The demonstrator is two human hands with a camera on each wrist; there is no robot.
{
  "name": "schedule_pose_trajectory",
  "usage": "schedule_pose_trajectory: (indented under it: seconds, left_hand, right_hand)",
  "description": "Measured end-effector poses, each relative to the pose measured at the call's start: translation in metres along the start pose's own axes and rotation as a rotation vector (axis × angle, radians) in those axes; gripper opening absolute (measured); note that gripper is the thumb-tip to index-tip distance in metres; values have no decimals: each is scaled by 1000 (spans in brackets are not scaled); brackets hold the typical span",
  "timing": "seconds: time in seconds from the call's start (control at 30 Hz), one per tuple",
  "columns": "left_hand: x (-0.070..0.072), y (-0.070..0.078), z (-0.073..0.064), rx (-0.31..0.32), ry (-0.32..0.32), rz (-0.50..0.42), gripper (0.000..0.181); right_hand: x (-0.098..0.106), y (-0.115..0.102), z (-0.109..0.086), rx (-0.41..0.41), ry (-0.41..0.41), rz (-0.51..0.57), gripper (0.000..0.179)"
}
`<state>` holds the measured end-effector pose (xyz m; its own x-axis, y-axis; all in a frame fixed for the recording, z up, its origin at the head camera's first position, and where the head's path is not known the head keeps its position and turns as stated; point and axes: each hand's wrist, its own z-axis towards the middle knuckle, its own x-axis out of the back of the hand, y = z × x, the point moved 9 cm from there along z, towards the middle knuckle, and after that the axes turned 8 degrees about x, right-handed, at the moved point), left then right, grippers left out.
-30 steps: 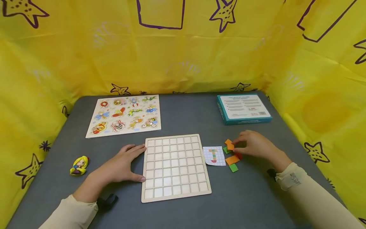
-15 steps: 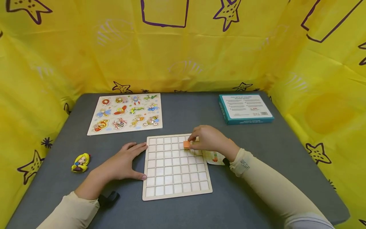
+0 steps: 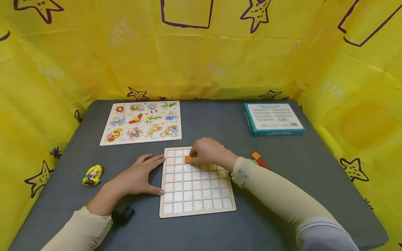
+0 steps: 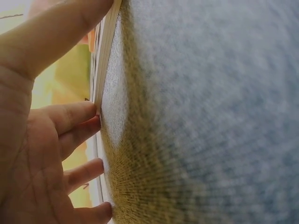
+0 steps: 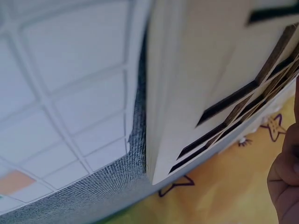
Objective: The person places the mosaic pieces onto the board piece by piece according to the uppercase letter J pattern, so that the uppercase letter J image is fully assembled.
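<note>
A wooden grid board (image 3: 198,184) with a raised frame lies in front of me. My left hand (image 3: 135,179) rests at its left edge, thumb and fingers spread and touching the rim; the left wrist view shows the fingertips (image 4: 88,109) right at that edge. My right hand (image 3: 208,151) is over the board's upper part and pinches an orange square tile (image 3: 187,159) at a cell in the second row from the far side. In the right wrist view, the printed grid card (image 5: 70,93) lies beside the board's rim (image 5: 161,116); the sleeve hides it in the head view.
Loose orange (image 3: 255,155), red (image 3: 263,165) and green tiles lie right of the board, partly behind the right sleeve. An insect puzzle board (image 3: 141,122) is at the back left, a teal box (image 3: 274,119) at the back right. A doll figure (image 3: 92,175) lies at the left.
My right hand has moved left from the loose tiles to the board with an orange tile pinched in it. The left hand stays at the board's left edge.
</note>
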<state>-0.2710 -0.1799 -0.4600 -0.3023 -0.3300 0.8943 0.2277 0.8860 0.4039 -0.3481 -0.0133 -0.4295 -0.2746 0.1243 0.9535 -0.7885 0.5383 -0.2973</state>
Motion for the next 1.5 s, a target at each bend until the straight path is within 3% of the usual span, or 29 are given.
schedule_pose_trajectory:
  seconds: [0.37, 0.53, 0.7, 0.83, 0.97, 1.1, 1.27, 1.5]
  left_hand:
    - [-1, 5, 3, 5, -13, -4, 118]
    - [-1, 7, 3, -7, -13, -3, 118]
    - [0, 4, 2, -2, -10, -3, 118]
    - [2, 0, -1, 11, 4, 2, 118]
    - [4, -3, -2, 13, 14, 8, 119]
    - [4, -3, -2, 12, 16, 5, 119]
    - [4, -1, -3, 9, 16, -4, 118]
    - [1, 2, -2, 10, 12, -14, 118]
  right_hand:
    - [-5, 0, -2, 23, -4, -29, 25]
    - [5, 3, -14, -1, 6, 9, 34]
    - [38, 29, -53, -62, 81, 73, 38]
    - [58, 77, -100, -177, 121, 122, 37]
    - [58, 126, -147, -326, 111, 187, 40]
    - [49, 151, -182, -351, 81, 186, 33]
    - [35, 160, -200, -308, 40, 189, 33]
    - [24, 164, -201, -268, 21, 207, 36]
